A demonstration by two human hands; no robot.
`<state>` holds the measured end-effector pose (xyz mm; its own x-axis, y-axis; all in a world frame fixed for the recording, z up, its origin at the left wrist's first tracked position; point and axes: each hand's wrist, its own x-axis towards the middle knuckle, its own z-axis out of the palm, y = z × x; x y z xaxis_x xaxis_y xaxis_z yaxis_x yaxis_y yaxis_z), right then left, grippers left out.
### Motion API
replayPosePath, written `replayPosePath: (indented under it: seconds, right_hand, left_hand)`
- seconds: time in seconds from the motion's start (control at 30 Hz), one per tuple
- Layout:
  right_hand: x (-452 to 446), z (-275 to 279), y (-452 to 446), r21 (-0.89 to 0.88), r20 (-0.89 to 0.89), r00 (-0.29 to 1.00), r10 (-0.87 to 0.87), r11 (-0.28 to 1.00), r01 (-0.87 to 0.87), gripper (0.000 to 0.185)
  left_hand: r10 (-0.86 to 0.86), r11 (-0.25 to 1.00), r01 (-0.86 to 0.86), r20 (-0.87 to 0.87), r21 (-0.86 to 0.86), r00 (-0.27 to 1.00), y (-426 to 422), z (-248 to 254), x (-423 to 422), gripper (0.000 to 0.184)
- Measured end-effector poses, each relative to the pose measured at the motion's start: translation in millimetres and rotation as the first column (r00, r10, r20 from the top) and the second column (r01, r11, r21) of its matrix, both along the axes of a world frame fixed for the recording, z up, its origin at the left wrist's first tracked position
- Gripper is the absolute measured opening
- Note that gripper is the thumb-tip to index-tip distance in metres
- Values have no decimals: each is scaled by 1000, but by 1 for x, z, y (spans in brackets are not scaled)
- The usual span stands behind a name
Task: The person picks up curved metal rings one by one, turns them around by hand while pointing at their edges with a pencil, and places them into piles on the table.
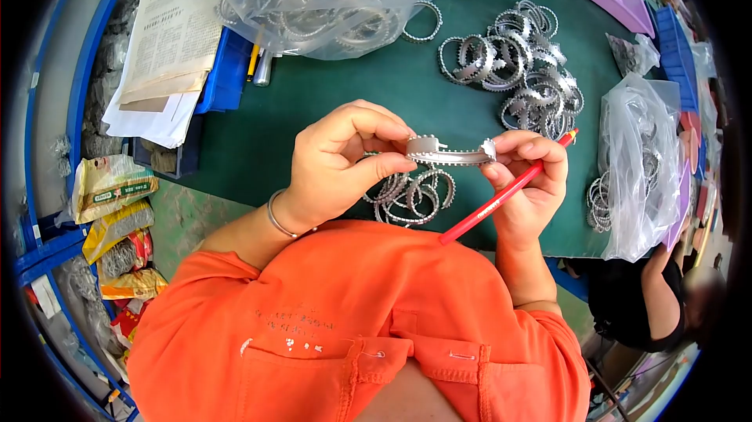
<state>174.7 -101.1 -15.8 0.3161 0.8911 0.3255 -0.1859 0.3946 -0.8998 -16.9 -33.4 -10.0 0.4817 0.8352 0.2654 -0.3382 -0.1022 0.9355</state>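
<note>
A silver open bangle with beaded edges [450,157] is held up level between my two hands, over the near part of the green table [274,136]. My left hand [337,157] pinches its left end between thumb and fingers. At the right end, my right hand [531,187] grips it with thumb and fingertips. A red pencil [493,207] also sits in my right hand, slanting from upper right down toward my orange shirt. Just below the held bangle lies a small group of similar bangles [415,196], partly hidden by my left hand.
A larger heap of silver bangles [540,69] lies beyond my right hand. Further back is a clear plastic bag [337,22] full of bangles. Another bag [642,163] is at the right edge. Papers [168,54] rest by a blue bin [227,73]. A person [638,300] sits at right.
</note>
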Motion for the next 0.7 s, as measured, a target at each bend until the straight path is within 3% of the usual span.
replayPosePath:
  seconds: [0.1, 0.37, 0.7]
  right_hand:
    - [0, -4, -2, -33, -55, 998, 41, 999, -43, 37]
    - [-5, -12, -5, -111, 21, 994, 108, 988, -105, 34]
    - [-12, -11, -8, -269, -138, 975, 175, 941, -207, 25]
  left_hand:
    - [10, 998, -10, -4, 65, 1000, 1, 2, -1, 29]
    - [-1, 997, -1, 29, 73, 1000, 2, 5, -2, 27]
    - [-11, 988, 19, -52, 152, 999, 2, 10, -2, 28]
